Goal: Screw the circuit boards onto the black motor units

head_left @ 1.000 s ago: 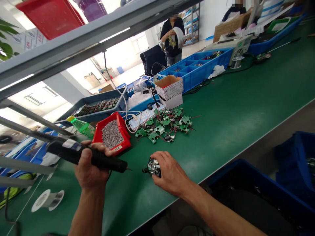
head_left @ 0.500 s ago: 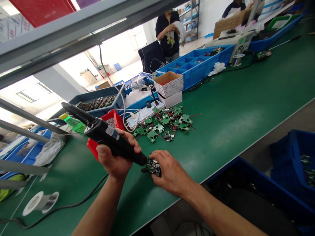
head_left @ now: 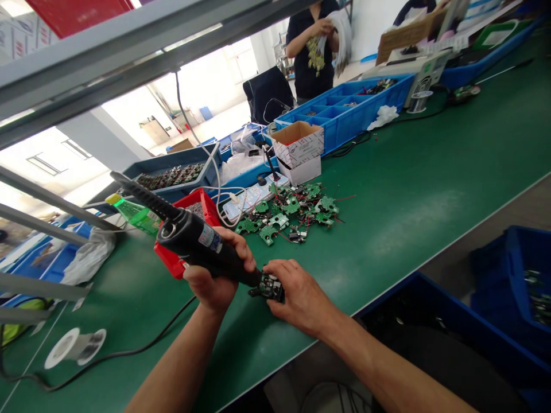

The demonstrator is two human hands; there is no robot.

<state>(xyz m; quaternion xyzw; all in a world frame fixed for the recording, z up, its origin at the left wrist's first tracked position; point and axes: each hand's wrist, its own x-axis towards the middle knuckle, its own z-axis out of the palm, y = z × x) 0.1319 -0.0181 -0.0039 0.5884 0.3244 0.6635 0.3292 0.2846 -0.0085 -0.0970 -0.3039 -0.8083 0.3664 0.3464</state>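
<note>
My left hand (head_left: 219,269) is wrapped round a black electric screwdriver (head_left: 206,246), tilted with its cord end up and to the left. The tool's nose reaches a small black assembly with a circuit board (head_left: 270,287); whether the bit sits on a screw is hidden. My right hand (head_left: 299,295) grips that assembly by its right side, just over the green table (head_left: 387,229). Beyond my hands lies a loose pile of green circuit boards (head_left: 293,206) with red wires.
A red bin (head_left: 172,261) of small metal parts stands behind the screwdriver, near a green bottle (head_left: 135,215). Farther back are a power strip (head_left: 253,198), a cardboard box (head_left: 299,146) and a blue divided tray (head_left: 361,112). A wire spool (head_left: 73,347) lies left. A person stands across the table.
The screwdriver and my left hand have moved slightly right and down, bringing the nose against the assembly. My right hand keeps its hold. The person opposite has shifted right in view.
</note>
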